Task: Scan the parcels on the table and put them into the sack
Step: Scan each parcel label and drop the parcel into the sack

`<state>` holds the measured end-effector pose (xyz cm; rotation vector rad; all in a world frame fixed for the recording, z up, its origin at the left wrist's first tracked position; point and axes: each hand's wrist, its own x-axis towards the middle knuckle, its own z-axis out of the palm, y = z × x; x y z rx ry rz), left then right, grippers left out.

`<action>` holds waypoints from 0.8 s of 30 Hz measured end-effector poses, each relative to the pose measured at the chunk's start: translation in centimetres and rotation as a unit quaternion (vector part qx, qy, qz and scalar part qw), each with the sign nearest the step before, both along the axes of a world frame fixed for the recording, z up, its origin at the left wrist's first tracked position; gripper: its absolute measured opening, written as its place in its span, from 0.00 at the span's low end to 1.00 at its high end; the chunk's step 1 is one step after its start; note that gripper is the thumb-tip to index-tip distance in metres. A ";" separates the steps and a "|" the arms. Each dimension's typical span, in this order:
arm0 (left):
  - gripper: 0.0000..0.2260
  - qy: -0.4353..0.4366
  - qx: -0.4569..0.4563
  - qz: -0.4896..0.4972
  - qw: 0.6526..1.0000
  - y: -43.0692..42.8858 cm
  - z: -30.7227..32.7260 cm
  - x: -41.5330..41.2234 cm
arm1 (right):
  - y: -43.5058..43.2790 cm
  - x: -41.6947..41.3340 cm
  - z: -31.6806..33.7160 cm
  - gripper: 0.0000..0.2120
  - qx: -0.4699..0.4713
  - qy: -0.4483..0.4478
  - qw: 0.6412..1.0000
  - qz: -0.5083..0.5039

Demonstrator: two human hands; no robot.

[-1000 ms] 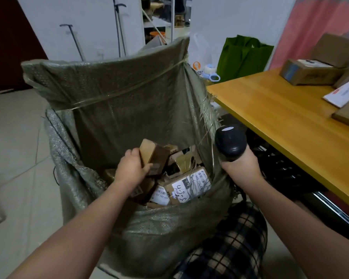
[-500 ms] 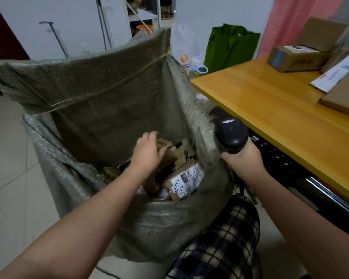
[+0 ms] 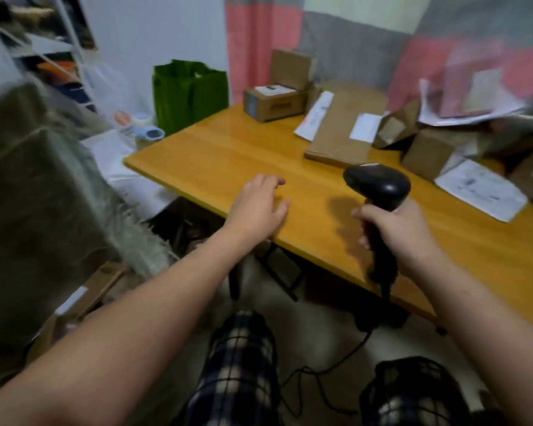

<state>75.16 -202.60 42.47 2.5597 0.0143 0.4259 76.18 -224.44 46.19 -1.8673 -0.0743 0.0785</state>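
The left hand point(image 3: 259, 207) is hovering loose-fingered and empty over the counter point(image 3: 216, 161). The right hand point(image 3: 397, 233) is gripping the scanner point(image 3: 377, 186). Parcels point(image 3: 345, 127) are lying along its far side (sack point(image 3: 37, 195) at left, blurred).

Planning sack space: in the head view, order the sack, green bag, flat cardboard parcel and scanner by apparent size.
1. sack
2. green bag and flat cardboard parcel: alike, unranked
3. scanner, though nearness to the camera inflates it

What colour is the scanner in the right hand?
Black. The scanner shows best in the head view, gripped by the right hand.
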 end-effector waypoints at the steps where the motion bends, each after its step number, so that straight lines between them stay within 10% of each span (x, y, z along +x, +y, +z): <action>1: 0.19 0.010 -0.001 -0.011 1.000 -1.3 -0.2 1.6 | -1.0 0.5 0.2 0.06 0.002 0.001 1.000 -0.009; 14: 0.54 0.178 0.050 0.069 0.980 -9.6 1.6 21.6 | -5.7 7.5 0.2 0.10 0.153 0.057 0.979 -0.119; 24: 0.52 0.187 -0.088 0.036 0.978 -8.5 2.2 18.9 | -8.0 6.2 -0.1 0.04 0.235 0.059 0.962 -0.128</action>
